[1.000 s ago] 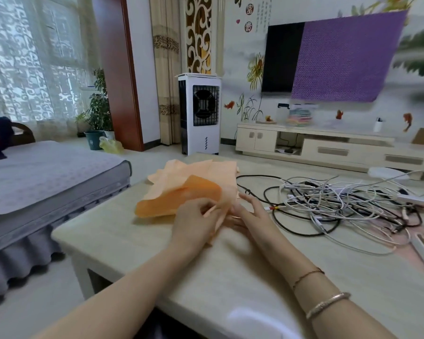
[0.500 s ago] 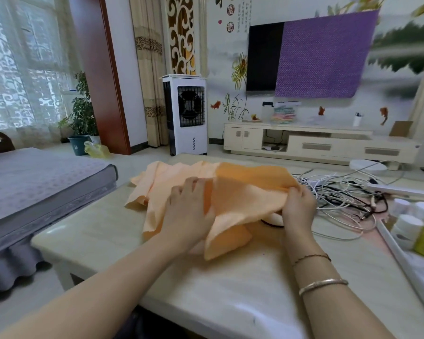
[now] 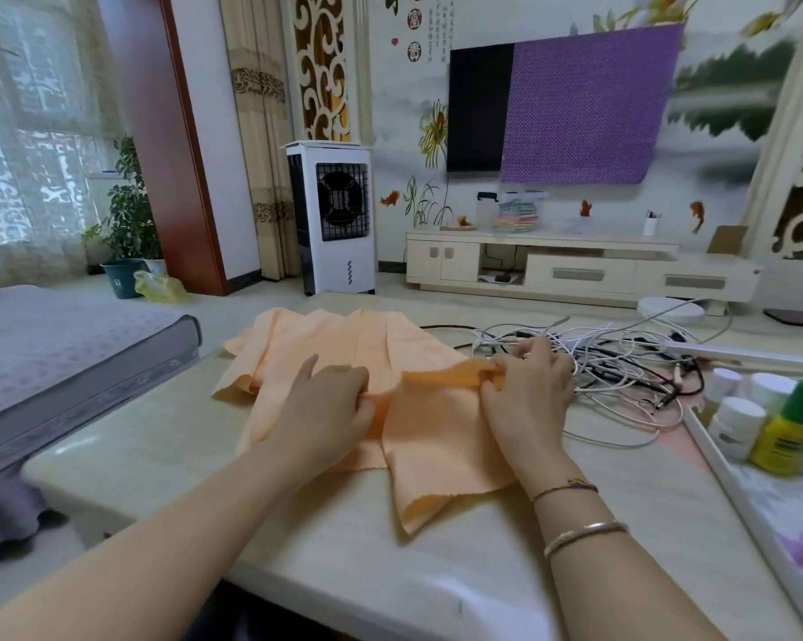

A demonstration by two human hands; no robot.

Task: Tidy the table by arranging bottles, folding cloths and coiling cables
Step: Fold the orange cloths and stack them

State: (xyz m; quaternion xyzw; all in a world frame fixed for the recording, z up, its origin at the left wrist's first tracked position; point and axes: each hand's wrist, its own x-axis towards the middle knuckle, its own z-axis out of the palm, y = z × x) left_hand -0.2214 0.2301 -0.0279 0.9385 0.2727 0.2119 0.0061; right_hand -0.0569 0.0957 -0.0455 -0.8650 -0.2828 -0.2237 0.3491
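You are pinching a raised ridge of the orange cloth (image 3: 427,409) with both hands: your left hand (image 3: 325,404) is gripping it near the middle, your right hand (image 3: 526,395) is curling its fingers round the fold at the cloth's right edge. The cloth is lying rumpled on the table (image 3: 344,571), its far part spreading toward the table's back edge, its near flap hanging loose toward you.

The likeliest trouble is sitting just beside your right hand: the cable tangle (image 3: 612,363) is touching the cloth's right side, and if you are pulling the fold that way, a loop could be catching in it and dragging along. The near flap is lying unevenly, so a crease made now may be coming out crooked. A wide sweep to the right could also be knocking the green-capped yellow bottle (image 3: 786,423) and the white jars (image 3: 737,418) standing in the white tray (image 3: 732,492).

The yellow bottle is carrying dark print, too blurred to read. On the far wall, red characters (image 3: 414,37) are showing; the lower one is looking like 貴, the upper like 富.
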